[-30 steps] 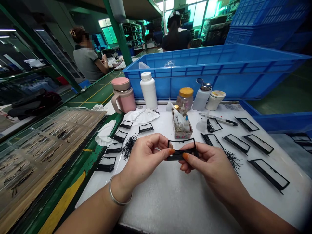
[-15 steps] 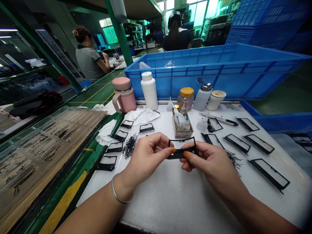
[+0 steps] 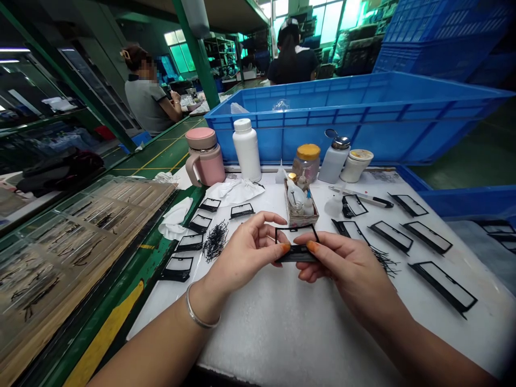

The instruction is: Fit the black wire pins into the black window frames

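- The left end of a black frame (image 3: 298,255) is grasped in the grip of the left hand (image 3: 248,252), with the thumb pressed on its lower bar and the index finger raised above.
- The right end is pinched in the grip of the right hand (image 3: 346,260), the other fingers being curled beneath.
- The black frame is held up above the counter (image 3: 298,333), in front of a small box (image 3: 303,221) in which little bottles are kept.
- Beside the left hand, a heap of black strips (image 3: 215,243) is piled; past it, similar frames (image 3: 175,275) are laid in a column.
- By the right hand, loose strands (image 3: 385,262) are partly covered, and more frames are spread farther right.
- At the back, a pink mug (image 3: 208,165) and a white bottle (image 3: 246,153) are stood before a blue crate (image 3: 350,131).
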A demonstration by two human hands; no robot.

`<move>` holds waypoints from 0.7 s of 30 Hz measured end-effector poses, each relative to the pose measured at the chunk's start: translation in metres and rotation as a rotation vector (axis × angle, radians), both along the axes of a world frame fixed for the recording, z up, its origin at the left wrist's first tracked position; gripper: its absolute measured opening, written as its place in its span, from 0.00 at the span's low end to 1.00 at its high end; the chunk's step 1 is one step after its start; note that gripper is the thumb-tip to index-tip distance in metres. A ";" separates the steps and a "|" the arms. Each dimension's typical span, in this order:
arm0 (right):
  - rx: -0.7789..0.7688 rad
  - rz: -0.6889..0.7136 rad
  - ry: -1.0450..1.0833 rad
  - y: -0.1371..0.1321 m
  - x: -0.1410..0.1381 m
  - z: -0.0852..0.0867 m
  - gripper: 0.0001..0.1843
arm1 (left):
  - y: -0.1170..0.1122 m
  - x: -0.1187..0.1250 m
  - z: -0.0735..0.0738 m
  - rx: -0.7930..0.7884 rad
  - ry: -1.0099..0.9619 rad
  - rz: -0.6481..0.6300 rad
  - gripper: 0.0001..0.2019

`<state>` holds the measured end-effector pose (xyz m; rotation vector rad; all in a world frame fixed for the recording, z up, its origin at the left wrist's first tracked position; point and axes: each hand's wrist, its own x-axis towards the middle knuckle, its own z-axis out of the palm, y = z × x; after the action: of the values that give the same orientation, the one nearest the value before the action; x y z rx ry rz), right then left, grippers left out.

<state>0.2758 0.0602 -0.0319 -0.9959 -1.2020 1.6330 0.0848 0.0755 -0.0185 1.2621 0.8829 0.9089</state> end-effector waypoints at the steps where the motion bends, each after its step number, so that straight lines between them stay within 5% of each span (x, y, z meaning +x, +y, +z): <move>1: 0.003 0.005 -0.002 -0.001 -0.001 0.001 0.12 | -0.001 0.001 0.000 -0.001 0.000 -0.010 0.17; 21: 0.181 -0.048 -0.125 -0.009 -0.006 0.003 0.09 | -0.002 0.003 -0.004 0.013 0.112 -0.023 0.15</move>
<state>0.2702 0.0513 -0.0292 -1.0155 -1.3728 1.4142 0.0879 0.0732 -0.0230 1.3419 0.9493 0.8335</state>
